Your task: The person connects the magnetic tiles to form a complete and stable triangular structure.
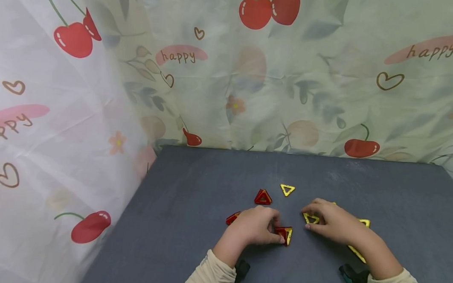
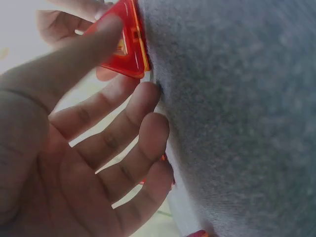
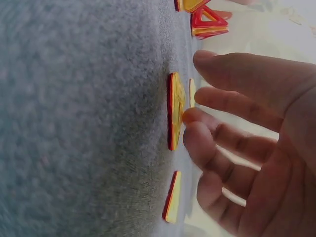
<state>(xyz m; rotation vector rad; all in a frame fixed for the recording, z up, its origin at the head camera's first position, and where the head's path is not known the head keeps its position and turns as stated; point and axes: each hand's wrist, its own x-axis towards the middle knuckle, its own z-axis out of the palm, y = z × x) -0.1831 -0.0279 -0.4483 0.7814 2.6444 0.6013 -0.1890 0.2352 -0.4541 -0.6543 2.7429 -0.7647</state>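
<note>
left hand [image 1: 258, 225] first, and it has a pinch on a red and yellow translucent plastic triangular piece [image 1: 285, 234], thumb across the red face, lower fingers loosely bent and free. across to the right hand [image 1: 333, 223]: fingers relaxed and parted from the thumb, tips right at a yellow hollow-centred plastic triangle [image 1: 311, 218] lying flat on the dark grey cloth [image 1: 193, 191]; contact, i cannot tell.

just past the left hand on the far side, a raised red triangular piece with yellow inside [image 1: 263, 197]; on its left, a partly covered red piece [image 1: 232, 218] peeks out. farther off, between the hands, lies a small yellow triangular frame [image 1: 287, 190]. right forearm now: a yellow corner [image 1: 365, 222] shows on its far side, a yellow strip [image 1: 357, 254] on the near side, one piece or two hidden by the arm.

so where are we? partway, i'd judge: the red pieces look built up, at least the uncovered ones, while the yellow triangles lie flat and separate, apparently the part left to do.
</note>
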